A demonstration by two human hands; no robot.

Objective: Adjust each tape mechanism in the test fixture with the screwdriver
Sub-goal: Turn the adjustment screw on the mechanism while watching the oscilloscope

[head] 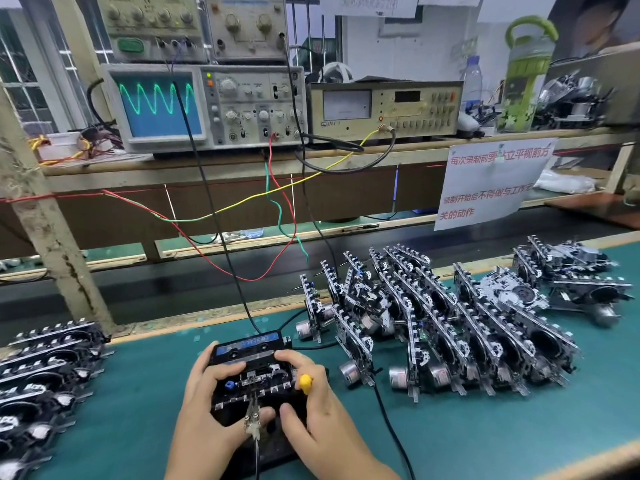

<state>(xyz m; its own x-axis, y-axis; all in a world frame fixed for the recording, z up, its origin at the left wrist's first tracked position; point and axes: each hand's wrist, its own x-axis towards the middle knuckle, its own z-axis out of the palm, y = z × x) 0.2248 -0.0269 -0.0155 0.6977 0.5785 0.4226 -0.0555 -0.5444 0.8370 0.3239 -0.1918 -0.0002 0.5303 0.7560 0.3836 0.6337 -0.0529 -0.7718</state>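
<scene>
Mechanism [256,379], black, seated in fixture [273,441] on green counter [485,438]; blue-labelled cassette [247,344] loaded at its far end, presumably as test signal source. Left hand [207,393] curled round mechanism's left side, thumb at front edge, apparently steadying unit against fixture. Right hand [308,400] gripping right side, thumb near front edge just beside metal clip [252,419]; yellow-handled screwdriver [305,382] tucked between its fingers, tip hidden, so engagement with any adjusting screw cannot be told. Clip fastened at front centre of mechanism, lead running toward viewer, likely signal pickup. Black cable [214,209] from behind cassette up to oscilloscope [207,105] on shelf above; green sine trace on screen, probably the reading against which adjustment is judged. Meter unit [384,109] right of oscilloscope, joined to it by red, green and yellow wires. Right of fixture: dense cluster of mechanisms [433,323] standing on edge, motors outward. Left of fixture: second batch [45,382] laid in rows. Which batch is done cannot be told. No trays or bins in view; green-lidded jug [526,74] on shelf far right of oscilloscope, contents unclear.
</scene>
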